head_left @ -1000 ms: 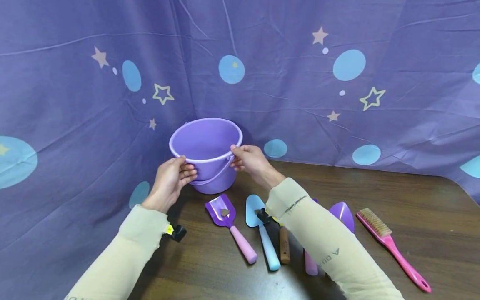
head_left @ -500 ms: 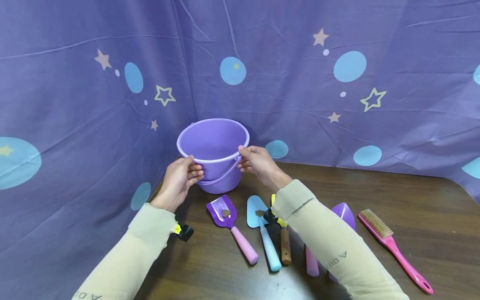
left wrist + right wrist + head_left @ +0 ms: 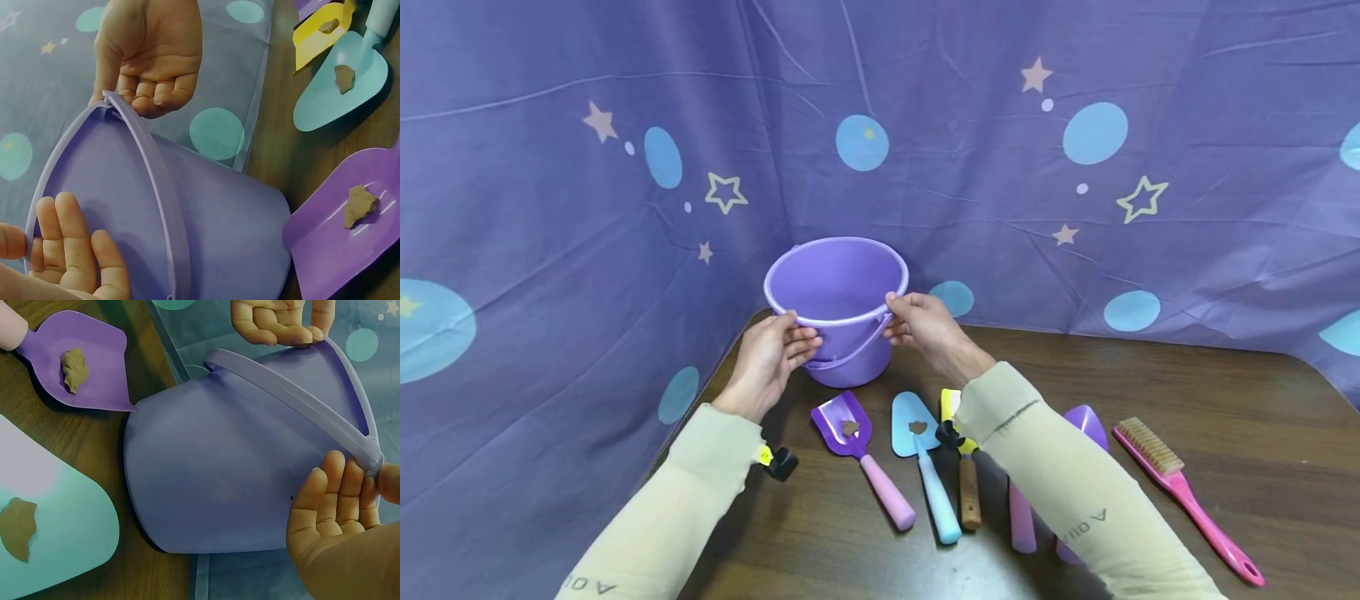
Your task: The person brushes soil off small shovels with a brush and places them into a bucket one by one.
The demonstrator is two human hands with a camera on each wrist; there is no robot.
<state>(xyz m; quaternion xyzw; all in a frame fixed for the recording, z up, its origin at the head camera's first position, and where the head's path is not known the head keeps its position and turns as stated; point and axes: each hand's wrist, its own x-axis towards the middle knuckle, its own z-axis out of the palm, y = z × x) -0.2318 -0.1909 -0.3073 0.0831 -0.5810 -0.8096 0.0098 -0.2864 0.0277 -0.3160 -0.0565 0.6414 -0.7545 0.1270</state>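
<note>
A purple bucket (image 3: 850, 354) stands upright at the back left of the wooden table, its handle (image 3: 857, 350) hanging down over the front side. My left hand (image 3: 769, 362) pinches the rim at the front left, thumb on top and fingers against the outer wall. On the right, my right hand (image 3: 932, 329) pinches the rim beside the handle's hinge. Both grips show in the left wrist view, where the bucket wall (image 3: 219, 219) fills the middle. Just in front lies a purple scoop (image 3: 842, 421) with a pink handle, a brown lump (image 3: 850, 427) in its blade.
A light blue trowel (image 3: 931, 475) and a yellow scoop (image 3: 968, 492) with a wooden handle lie right of it. Further right are a purple-bladed tool (image 3: 1086, 423), partly under my right sleeve, and a pink brush (image 3: 1195, 500). A patterned curtain (image 3: 962, 167) hangs behind and left.
Both hands have shifted the bucket to the right along the back of the table, keeping hold of its rim. The tools lie where they were.
</note>
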